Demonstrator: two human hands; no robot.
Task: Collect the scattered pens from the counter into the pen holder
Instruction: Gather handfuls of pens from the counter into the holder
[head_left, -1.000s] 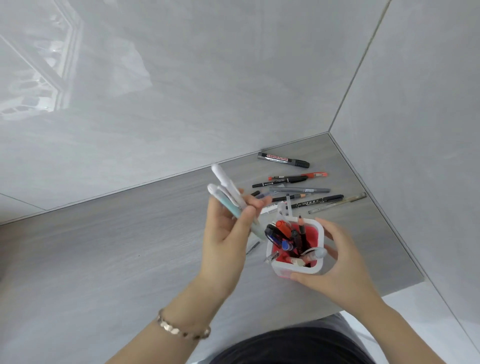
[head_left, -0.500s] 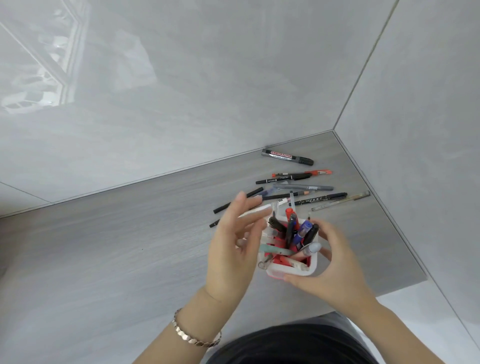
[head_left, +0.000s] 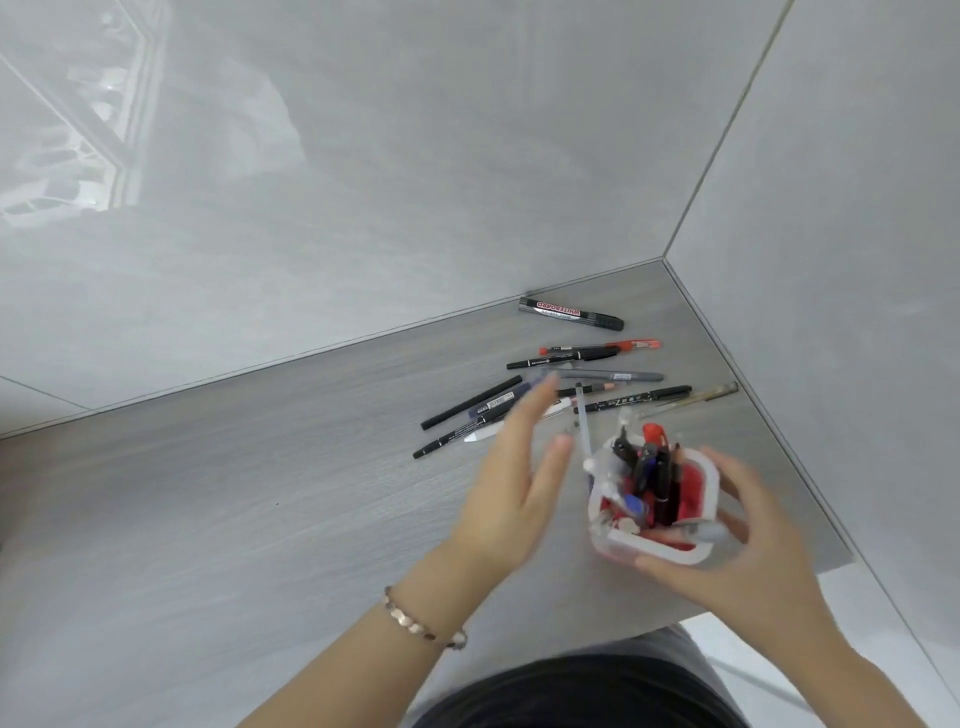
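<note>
My right hand (head_left: 748, 545) grips the white pen holder (head_left: 655, 548) with a red inside; it holds several pens. Just left of the holder, my left hand (head_left: 514, 478) is blurred, fingers spread and empty, stretched toward the pens on the counter. Several pens lie scattered beyond it: a whiteboard marker (head_left: 570, 313) near the back wall, a red pen (head_left: 602, 346), a grey pen (head_left: 610, 375), a black pen (head_left: 634, 399), a clear pen (head_left: 691, 401) and two black pens (head_left: 470, 402) to the left.
The grey counter (head_left: 260, 493) ends in a corner where two glossy grey walls (head_left: 467, 156) meet at the back right. Its front edge runs just below the holder. A bracelet (head_left: 421, 621) is on the left wrist.
My left hand dropped the pale pens into the holder, then opened and swung out toward the pens on the counter. The right hand kept hold of the holder.
</note>
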